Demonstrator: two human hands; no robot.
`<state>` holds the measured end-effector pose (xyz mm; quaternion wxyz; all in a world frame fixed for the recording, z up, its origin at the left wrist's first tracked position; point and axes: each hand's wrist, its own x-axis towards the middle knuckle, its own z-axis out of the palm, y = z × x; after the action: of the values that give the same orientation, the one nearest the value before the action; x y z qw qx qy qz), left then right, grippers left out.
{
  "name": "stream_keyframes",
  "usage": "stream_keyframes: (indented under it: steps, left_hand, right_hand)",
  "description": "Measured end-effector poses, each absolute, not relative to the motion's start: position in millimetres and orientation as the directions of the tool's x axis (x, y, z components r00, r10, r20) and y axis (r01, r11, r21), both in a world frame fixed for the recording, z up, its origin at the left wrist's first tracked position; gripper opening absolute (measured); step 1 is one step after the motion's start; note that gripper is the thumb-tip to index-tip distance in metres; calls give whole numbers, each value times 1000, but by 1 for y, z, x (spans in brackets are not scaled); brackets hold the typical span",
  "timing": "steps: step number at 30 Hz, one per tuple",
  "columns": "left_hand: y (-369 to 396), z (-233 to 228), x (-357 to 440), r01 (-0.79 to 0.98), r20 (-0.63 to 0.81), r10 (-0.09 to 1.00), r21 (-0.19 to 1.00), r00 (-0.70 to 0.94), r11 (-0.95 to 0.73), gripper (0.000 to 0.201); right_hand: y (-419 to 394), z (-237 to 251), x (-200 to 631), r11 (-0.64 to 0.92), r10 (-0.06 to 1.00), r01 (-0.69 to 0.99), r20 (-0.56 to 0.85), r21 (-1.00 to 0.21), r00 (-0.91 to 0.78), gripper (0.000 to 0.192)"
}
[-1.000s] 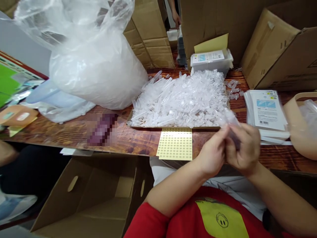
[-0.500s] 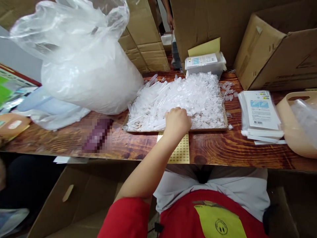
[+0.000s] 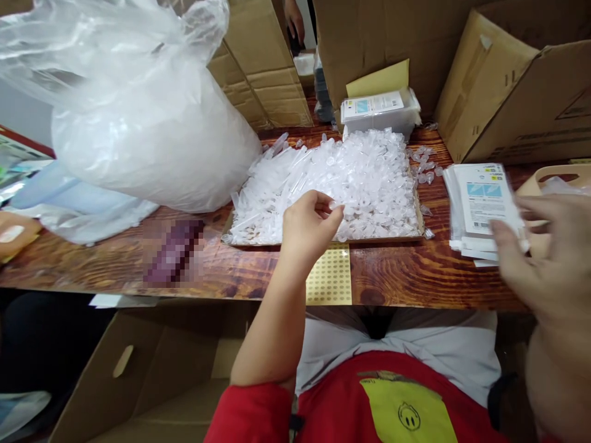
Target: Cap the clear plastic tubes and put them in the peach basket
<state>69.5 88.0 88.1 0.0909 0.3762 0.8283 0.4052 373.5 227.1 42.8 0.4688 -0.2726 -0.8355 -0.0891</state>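
A: Now, item one, the hands?

B: Left hand (image 3: 308,224), at the near edge of the pile of clear plastic tubes (image 3: 332,184); fingers curled in, thumb and fingertips pinched on one small tube (image 3: 333,205) lifted just off the pile. Right hand (image 3: 549,264), blurred, at 3 o'clock from the left; fingers spread wide, holding nothing, over the near corner of the stack of bagged leaflets (image 3: 482,206).

A: Item two, the pile?

B: Heaped on a flat cardboard tray (image 3: 418,212) at 12 o'clock from the person, on the wooden table (image 3: 406,277). A few loose tubes lie on the wood just beside the tray's far right corner.

A: Labels, writing?

B: Leaflets: white, a blue band and a small yellow mark on top; the print is too small to read. A clear box (image 3: 381,114) at 12 o'clock beyond the tray carries the same kind of sheet, equally unreadable. Yellow dotted sticker sheet (image 3: 330,280), touching the tray's near edge, below the left wrist; no text. Red shirt (image 3: 383,400), yellow patch with a small smiling face.

A: Remainder?

B: Large clear plastic bag (image 3: 138,123) at 10 o'clock; cardboard boxes (image 3: 517,92) at 12 to 2 o'clock; tan basket (image 3: 561,178) at 3 o'clock; open carton (image 3: 152,369) under the table edge.
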Motion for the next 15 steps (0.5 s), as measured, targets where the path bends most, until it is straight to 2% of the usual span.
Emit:
stream_keyframes:
  steps: [2,5,8,10,12,14,15]
  left_hand:
    - [76,86,73,465,196,657,845,-728,263,14]
    - [58,79,88,356,243,638,933,-731,52,19]
    - [41,67,110,188,186,719,979,-670,-78,22]
    - [31,60,119,89,135,801,991,-584,-102,24]
    - [23,55,119,129,145,855,987,-499,-92,22]
    - [16,54,106,339,237,846,938,-478,-71,20]
    - [13,55,96,474,304,816,880,-491,-43,19]
  right_hand:
    - [214,56,336,923,286,375,808,-87,-516,40]
    - [197,63,294,976,211,186,730,-117,-650,40]
    - [183,60,274,989,139,66,662,-134,-737,38]
    - [177,58,276,983,85,-38,631,-179,-771,46]
    - [176,55,294,981,48,-80,620,-178,-783,59]
    - [185,51,328,995,83,30,635,-92,-768,68]
    - [193,49,350,988,140,146,648,-44,-748,71]
